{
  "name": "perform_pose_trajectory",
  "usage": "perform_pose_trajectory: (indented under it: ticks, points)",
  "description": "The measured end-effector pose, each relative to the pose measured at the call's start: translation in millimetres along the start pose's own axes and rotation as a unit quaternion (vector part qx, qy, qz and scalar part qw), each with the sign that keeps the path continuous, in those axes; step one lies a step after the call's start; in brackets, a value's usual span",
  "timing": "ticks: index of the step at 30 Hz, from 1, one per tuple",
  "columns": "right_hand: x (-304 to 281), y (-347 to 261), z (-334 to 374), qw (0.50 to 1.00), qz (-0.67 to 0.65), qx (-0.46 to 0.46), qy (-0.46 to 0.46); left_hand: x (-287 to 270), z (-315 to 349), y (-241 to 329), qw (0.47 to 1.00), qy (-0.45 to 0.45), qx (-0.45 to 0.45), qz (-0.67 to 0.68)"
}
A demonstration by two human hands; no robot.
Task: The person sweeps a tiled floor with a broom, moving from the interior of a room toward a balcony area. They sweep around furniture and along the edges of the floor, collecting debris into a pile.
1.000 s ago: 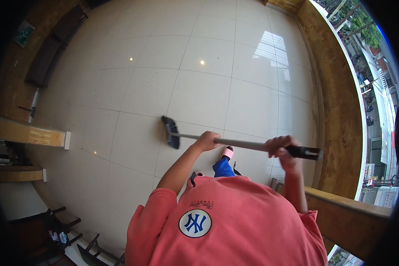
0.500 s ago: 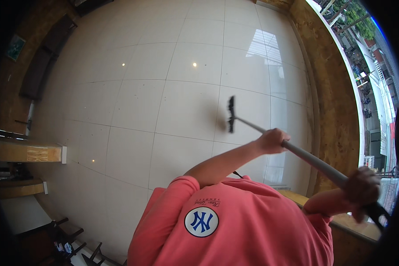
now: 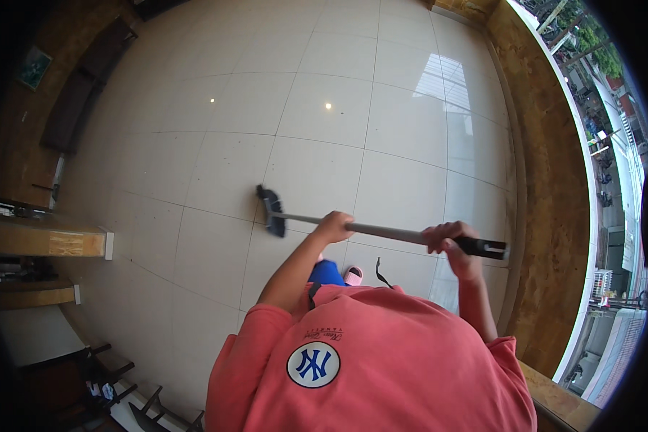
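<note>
A long broom (image 3: 389,232) with a grey pole and a dark head stretches across in front of me. My left hand (image 3: 334,227) is wrapped round the pole partway down, nearer the head. Farther right, my right hand (image 3: 452,245) grips the pole's upper part, just before its black end. The dark broom head (image 3: 272,212) is down at the pale tiled floor (image 3: 317,158), left of my left hand. Small dark specks lie scattered on the tiles beyond and left of the head.
On the right, a low brown stone wall (image 3: 547,180) borders the floor, with a street outside. A dark bench (image 3: 86,86) stands far left. Stone-topped ledges (image 3: 50,241) jut in from the left. Dark chairs (image 3: 151,410) are at the lower left. My pink slipper (image 3: 353,275) shows below the pole.
The broom head has swept left across the floor. Both hands have travelled left with the pole, the right one the most, and the pole now lies more level across the view.
</note>
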State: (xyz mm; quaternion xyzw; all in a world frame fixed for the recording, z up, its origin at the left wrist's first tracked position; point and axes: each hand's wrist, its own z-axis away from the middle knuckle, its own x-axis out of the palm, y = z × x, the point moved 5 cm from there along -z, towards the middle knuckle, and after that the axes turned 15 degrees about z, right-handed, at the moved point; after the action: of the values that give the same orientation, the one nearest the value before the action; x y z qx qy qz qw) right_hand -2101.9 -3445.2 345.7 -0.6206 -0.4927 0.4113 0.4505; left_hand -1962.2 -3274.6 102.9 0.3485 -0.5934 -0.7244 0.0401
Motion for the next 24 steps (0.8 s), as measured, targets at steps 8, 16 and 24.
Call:
perform_pose_trajectory:
  ticks: [8, 16, 24]
  points:
    - [-82, -88, -35, 0.991, -0.031, -0.084, 0.099, -13, -80, 113, 0.994, 0.032, 0.081, 0.062]
    - [-13, -156, -128, 0.878, 0.397, -0.265, 0.003, 7, -227, 195, 0.933, -0.067, 0.288, 0.203]
    - [-17, -60, -238, 0.961, 0.176, -0.173, -0.122, -58, -249, 66, 0.97, -0.036, 0.144, 0.194]
